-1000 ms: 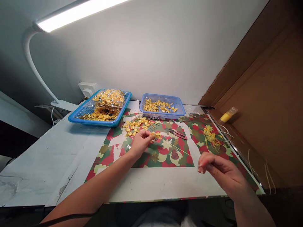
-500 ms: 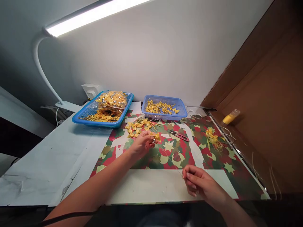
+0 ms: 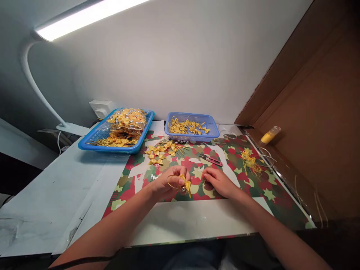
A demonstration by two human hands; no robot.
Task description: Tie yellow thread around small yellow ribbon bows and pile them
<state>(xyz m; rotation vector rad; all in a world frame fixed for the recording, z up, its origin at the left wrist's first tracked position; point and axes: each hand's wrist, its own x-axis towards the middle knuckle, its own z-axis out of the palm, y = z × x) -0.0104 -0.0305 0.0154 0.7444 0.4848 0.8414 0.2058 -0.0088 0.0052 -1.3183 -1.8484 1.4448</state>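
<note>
My left hand (image 3: 171, 182) pinches a yellow ribbon bow (image 3: 187, 185) over the patterned sheet. A silver bead (image 3: 183, 189) sits at the bow's lower side, and a thin golden tie (image 3: 169, 180) loops out to the left of the fingers. Close by on the right, my right hand (image 3: 221, 182) is closed, its thumb and finger pinched on a fine thread that barely shows. Several yellow bows (image 3: 156, 152) with golden stems lie beyond my left hand. Pink-handled thread snips (image 3: 211, 160) rest just past my right hand.
A blue basket (image 3: 81, 144) at the back left holds bagged bows. Another basket (image 3: 194, 138) holds loose bows, with silver beads (image 3: 181, 141) in front. Yellow thread scraps (image 3: 251, 164) and a yellow spool (image 3: 270, 135) lie right, beside the cardboard wall (image 3: 309, 112). A lamp (image 3: 84, 18) hangs above.
My right hand has moved up and left, close to my left hand. The left hand has come slightly nearer and turned the bow, so the bead and looped tie show. The view has shifted slightly.
</note>
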